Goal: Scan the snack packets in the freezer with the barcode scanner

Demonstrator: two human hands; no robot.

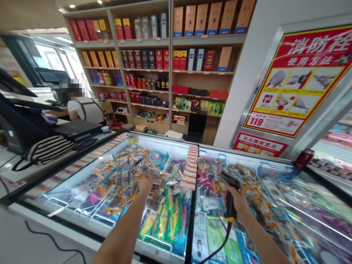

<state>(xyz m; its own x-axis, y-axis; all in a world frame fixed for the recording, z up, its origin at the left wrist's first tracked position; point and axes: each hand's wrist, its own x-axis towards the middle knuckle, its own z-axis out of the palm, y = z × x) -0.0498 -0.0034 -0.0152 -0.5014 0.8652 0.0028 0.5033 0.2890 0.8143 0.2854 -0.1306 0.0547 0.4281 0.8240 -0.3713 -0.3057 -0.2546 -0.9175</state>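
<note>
Spanning the lower half from nine o'clock round to three is a white, black-edged, glass-topped chest freezer, showing a heap of small clear-plastic packets with brown contents at eight. At seven the left hand meets that heap, its fingers at one packet, whether pinching I cannot tell, while towards half past four the right hand grasps a black pistol-shaped scanner. The step seems to be singling out a packet; the next move likely calls for a sure pinch, label facing the scanner.
</note>
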